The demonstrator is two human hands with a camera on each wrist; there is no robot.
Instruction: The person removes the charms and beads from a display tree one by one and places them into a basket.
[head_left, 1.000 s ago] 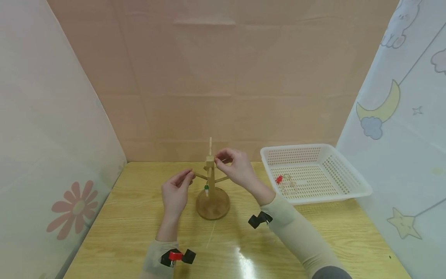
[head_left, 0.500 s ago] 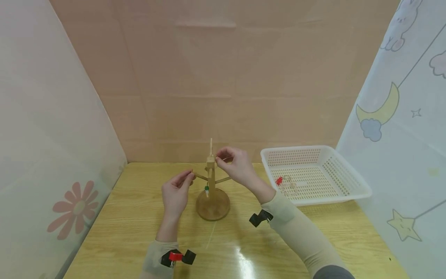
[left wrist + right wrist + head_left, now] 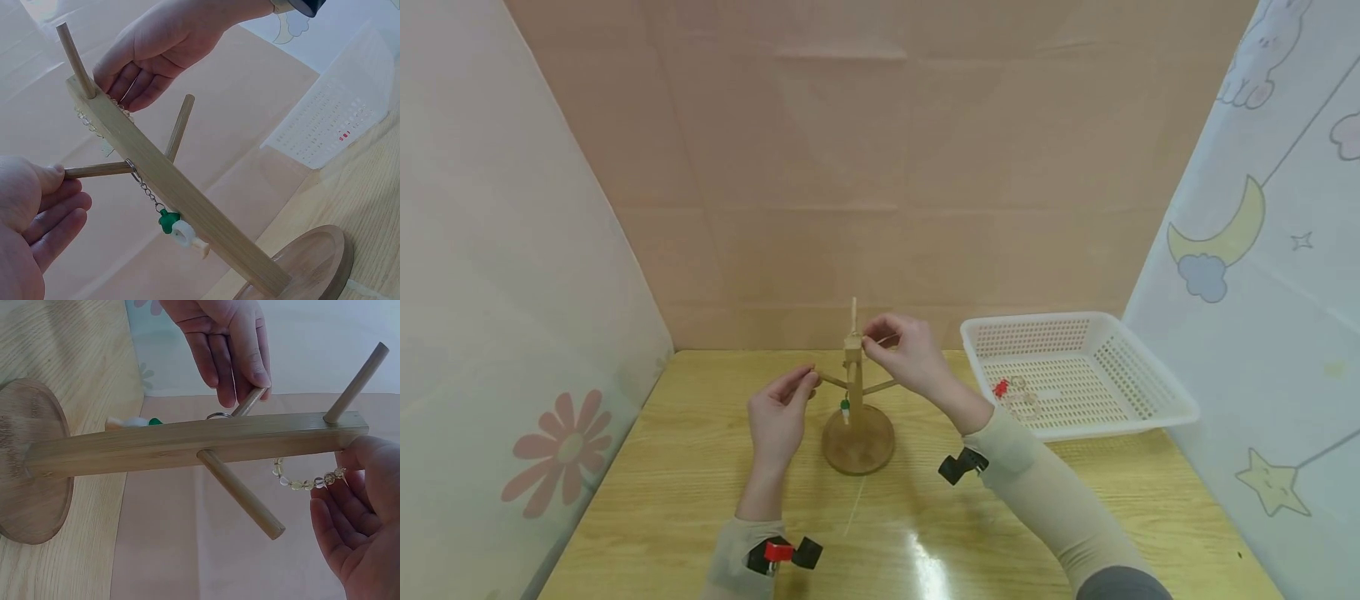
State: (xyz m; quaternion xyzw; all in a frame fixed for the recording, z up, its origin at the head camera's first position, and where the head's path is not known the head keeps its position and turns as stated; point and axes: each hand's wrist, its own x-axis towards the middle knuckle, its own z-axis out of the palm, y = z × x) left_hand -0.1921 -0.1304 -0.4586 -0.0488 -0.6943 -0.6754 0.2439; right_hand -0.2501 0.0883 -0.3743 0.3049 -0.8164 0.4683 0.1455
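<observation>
A wooden stand with a round base and several pegs stands upright on the table. My left hand pinches the tip of its left peg between thumb and forefinger. From that peg, near the post, a keychain with a green top and white and cream parts hangs by its metal ring. Close to the post's top, my right hand pinches a bracelet of clear and yellowish beads. The bracelet passes behind the post, and a small pale pendant shows on its far side.
Right of the stand, a white plastic basket holds a small red trinket and some pale beaded items. A pinkish-brown backdrop rises behind the table, with printed curtains at both sides.
Almost nothing differs. Both hands keep their places at the stand; the right forearm has shifted very slightly.
</observation>
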